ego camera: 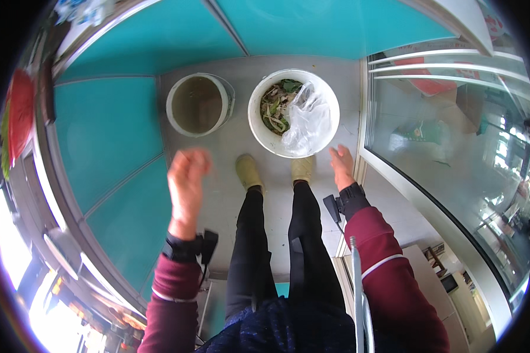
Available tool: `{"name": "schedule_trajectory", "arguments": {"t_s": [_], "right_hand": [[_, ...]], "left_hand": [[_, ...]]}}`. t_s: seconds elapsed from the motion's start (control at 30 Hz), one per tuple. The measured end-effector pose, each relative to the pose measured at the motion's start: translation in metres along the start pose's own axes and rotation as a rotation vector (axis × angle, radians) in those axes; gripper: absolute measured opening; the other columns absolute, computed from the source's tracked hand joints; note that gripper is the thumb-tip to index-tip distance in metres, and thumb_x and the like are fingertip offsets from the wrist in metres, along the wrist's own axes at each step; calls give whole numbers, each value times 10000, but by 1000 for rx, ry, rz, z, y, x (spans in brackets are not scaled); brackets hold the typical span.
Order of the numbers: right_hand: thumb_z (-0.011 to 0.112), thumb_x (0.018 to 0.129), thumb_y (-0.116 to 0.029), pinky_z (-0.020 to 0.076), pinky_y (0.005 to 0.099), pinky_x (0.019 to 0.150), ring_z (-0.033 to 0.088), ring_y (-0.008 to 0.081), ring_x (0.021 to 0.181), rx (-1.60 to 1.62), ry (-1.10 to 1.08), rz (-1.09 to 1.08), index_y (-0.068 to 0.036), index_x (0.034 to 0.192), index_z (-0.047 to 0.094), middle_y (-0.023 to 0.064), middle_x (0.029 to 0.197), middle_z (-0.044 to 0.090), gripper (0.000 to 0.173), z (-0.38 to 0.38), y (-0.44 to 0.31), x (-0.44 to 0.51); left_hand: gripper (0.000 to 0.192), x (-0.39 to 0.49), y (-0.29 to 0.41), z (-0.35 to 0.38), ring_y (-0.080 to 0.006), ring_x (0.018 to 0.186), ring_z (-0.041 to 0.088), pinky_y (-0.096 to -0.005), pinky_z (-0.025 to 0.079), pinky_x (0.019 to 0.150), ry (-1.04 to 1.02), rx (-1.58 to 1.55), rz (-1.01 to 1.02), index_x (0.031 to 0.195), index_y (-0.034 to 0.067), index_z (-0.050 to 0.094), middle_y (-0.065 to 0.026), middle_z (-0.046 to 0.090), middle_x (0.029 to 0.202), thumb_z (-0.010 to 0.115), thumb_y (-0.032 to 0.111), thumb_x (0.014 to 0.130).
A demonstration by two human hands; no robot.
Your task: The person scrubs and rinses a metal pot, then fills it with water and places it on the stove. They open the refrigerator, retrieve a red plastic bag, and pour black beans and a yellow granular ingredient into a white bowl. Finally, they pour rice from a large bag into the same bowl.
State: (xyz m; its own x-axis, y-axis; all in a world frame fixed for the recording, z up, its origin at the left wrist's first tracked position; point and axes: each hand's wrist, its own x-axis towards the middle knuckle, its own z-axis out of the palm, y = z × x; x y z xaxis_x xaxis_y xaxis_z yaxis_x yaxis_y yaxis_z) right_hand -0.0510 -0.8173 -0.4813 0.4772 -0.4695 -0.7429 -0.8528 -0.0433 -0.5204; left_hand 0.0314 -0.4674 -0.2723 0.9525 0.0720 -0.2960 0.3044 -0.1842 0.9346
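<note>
A white plastic bucket (256, 128) stands on the floor in front of me, with vegetable scraps (274, 108) on its left side. A crumpled clear plastic bag (308, 119) covers the right part of its contents. My right hand (343, 164) is just off the bucket's lower right rim, thumb and fingers apart, with nothing seen in it. Blurred by motion, my left hand (187, 176) hangs over the floor with curled fingers; whether they are closed on anything cannot be made out. Beyond it stands a second white bucket (171, 108) filled with murky liquid (197, 105).
Teal cabinet panels (110, 132) enclose the floor (221, 212) at the left and back. A glass sliding door (446, 145) in a white frame stands at the right. My olive clogs (248, 172) are close to the scrap bucket. A counter edge (57, 181) runs along the left.
</note>
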Motion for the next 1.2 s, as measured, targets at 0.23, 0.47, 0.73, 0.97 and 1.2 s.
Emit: {"name": "schedule_trajectory", "arguments": {"t_s": [0.23, 0.47, 0.73, 0.97, 1.2], "right_hand": [[678, 815, -185, 458, 434, 875, 502, 227, 1100, 343, -41, 418, -82, 1290, 413, 79, 1209, 518, 553, 61, 60, 61], [609, 759, -12, 526, 417, 658, 602, 240, 924, 605, -12, 303, -128, 1245, 449, 74, 1089, 577, 525, 73, 81, 95], [654, 723, -87, 479, 350, 596, 602, 200, 936, 460, 90, 290, -210, 1312, 443, 25, 1145, 589, 638, -38, 147, 94], [564, 814, -38, 519, 439, 724, 581, 257, 1054, 333, 64, 382, -200, 1345, 417, 58, 1214, 568, 574, -100, 202, 119], [576, 894, -137, 430, 332, 920, 569, 231, 1066, 129, 201, -38, 36, 1255, 480, 165, 1185, 575, 412, -90, 180, 58]], "left_hand": [[199, 200, 31, 26, -288, 1119, 552, -380, 436, 1024, -330, -816, 95, 1098, -47, 530, -179, 586, 1133, 505, 64, 935], [419, 255, 52, 30, -386, 1359, 271, -444, 283, 1145, -728, -1162, -103, 1381, -116, 203, -267, 304, 1427, 258, 6, 984], [428, 242, 70, 35, -385, 1377, 229, -465, 251, 1154, -756, -1263, -69, 1417, -61, 151, -253, 226, 1466, 204, 60, 1009], [380, 238, 81, 27, -366, 1371, 260, -478, 261, 1146, -619, -1218, -137, 1369, -37, 283, -236, 292, 1444, 209, 44, 1005], [355, 244, 61, 35, -402, 1271, 390, -482, 341, 1084, -828, -1339, -21, 1292, -106, 345, -276, 448, 1300, 295, 37, 971]]}}
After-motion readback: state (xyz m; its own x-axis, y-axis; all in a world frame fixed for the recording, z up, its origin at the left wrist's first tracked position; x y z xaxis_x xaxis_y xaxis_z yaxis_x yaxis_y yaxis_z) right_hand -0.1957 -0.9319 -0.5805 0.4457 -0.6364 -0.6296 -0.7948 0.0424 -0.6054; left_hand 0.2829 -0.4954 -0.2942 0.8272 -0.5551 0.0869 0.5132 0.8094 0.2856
